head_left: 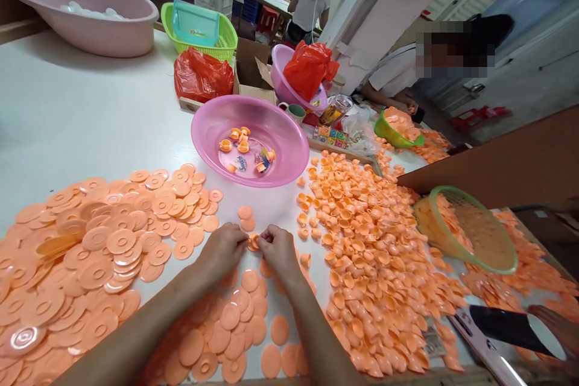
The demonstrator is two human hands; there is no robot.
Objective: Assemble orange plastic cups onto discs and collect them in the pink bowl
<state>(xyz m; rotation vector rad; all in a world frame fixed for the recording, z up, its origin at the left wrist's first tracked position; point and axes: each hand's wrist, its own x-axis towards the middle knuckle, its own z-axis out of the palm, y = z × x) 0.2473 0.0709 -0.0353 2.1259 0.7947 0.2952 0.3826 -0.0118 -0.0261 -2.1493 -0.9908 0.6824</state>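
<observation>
My left hand point(226, 247) and my right hand point(278, 250) meet above the white table. Their fingertips pinch a small orange plastic toy cup point(253, 242) from both sides; whether a disc is joined to it is hard to see. Just beyond my fingers lie two loose orange discs point(245, 212). To the left spreads a heap of orange saucer-like discs point(122, 241), with more discs point(230, 316) between my forearms. Right of my right hand is a large pile of little orange cups point(362, 253). A pink basin point(203, 123) ahead contains several orange cups.
A green-rimmed basket point(474, 229) lies tilted on the right, near a phone-like dark object point(511, 329) and another person's hand point(556, 325). Behind the basin are a red bag point(203, 75), a mug point(295, 112) and a large pink tub point(104, 30). Two people are farther back.
</observation>
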